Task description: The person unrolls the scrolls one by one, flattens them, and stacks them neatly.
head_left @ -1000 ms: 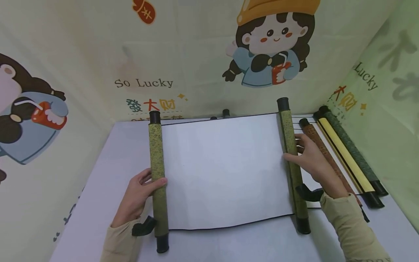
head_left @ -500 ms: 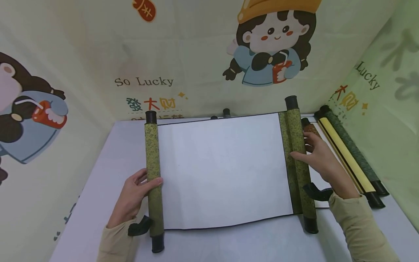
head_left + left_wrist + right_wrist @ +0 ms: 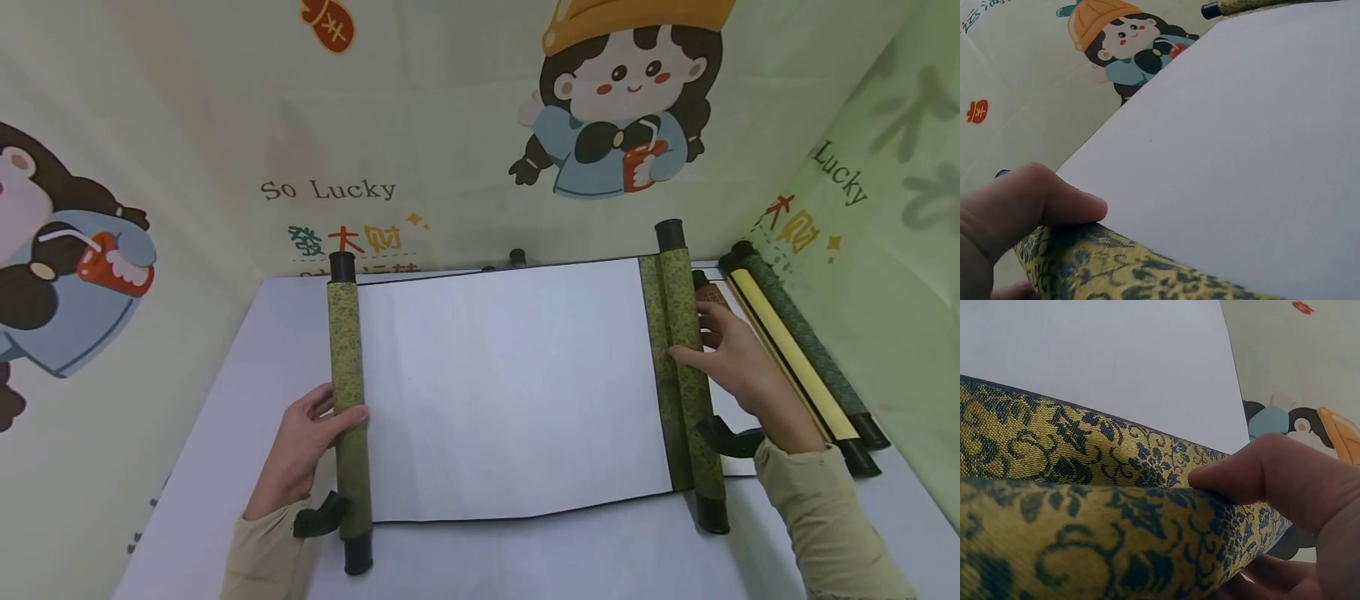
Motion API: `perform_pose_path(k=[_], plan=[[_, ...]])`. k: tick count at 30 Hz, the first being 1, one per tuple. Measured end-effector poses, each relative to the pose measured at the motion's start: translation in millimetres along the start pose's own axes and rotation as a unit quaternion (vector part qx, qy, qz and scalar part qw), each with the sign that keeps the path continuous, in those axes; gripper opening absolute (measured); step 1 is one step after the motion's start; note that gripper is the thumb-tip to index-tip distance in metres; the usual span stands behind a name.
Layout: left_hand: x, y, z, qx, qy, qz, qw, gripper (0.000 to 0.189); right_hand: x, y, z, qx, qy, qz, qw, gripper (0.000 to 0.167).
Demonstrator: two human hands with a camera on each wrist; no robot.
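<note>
A hanging scroll (image 3: 510, 392) is spread between my hands, its white blank sheet edged in black and its two rolled ends wrapped in gold-and-blue patterned brocade with black knobs. My left hand (image 3: 303, 446) grips the left roll (image 3: 349, 400), thumb over the top and fingers behind it. Around the right roll (image 3: 686, 333) curls my right hand (image 3: 738, 375), with a strip of flat brocade (image 3: 655, 333) showing beside the roll. In the left wrist view the thumb (image 3: 1066, 200) presses at the sheet's edge. The right wrist view shows the right thumb (image 3: 1241, 475) over the brocade; its other fingers are partly hidden underneath.
On the right of the white table (image 3: 247, 367) lie a yellow scroll (image 3: 795, 358), a dark green scroll (image 3: 813, 342) and a brown one (image 3: 708, 290), mostly hidden by my right hand. Black knobs (image 3: 517, 257) show behind the sheet. Printed cloth walls (image 3: 450, 125) enclose the table.
My right hand has moved right with its roll, exposing the flat brocade strip and covering more of the brown scroll. My left hand and its roll have shifted slightly left.
</note>
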State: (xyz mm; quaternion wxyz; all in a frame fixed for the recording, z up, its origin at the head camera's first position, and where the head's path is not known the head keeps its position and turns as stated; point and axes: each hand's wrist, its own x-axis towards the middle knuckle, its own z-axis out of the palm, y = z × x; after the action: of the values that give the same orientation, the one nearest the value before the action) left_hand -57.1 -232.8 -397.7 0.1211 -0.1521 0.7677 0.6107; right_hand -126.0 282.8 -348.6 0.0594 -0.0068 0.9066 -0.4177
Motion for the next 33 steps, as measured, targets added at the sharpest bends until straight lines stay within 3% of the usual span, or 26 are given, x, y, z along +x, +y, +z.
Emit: perform_pose_path(k=[12,19,25,33], plan=[[0.2,6.2,9.2,0.051,0.021,0.004,0.9984,0.082,-2.1,3,-12,-0.01,-0.029,0.011,0.9995,0.086],[3.8,6.6,10.0,0.084,0.001,0.029,0.996,0.074,-4.3,10,-21,-0.008,-0.032,0.02,0.9993,0.089],[4.4,8.5,9.6,0.075,-0.024,0.058,0.9952,0.072,-8.8,23,-36,-0.027,-0.022,0.02,0.9992,0.089],[4.0,11.7,11.6,0.084,-0.027,0.049,0.9949,0.072,-8.5,32,-46,-0.046,-0.022,0.026,0.9983,0.089]])
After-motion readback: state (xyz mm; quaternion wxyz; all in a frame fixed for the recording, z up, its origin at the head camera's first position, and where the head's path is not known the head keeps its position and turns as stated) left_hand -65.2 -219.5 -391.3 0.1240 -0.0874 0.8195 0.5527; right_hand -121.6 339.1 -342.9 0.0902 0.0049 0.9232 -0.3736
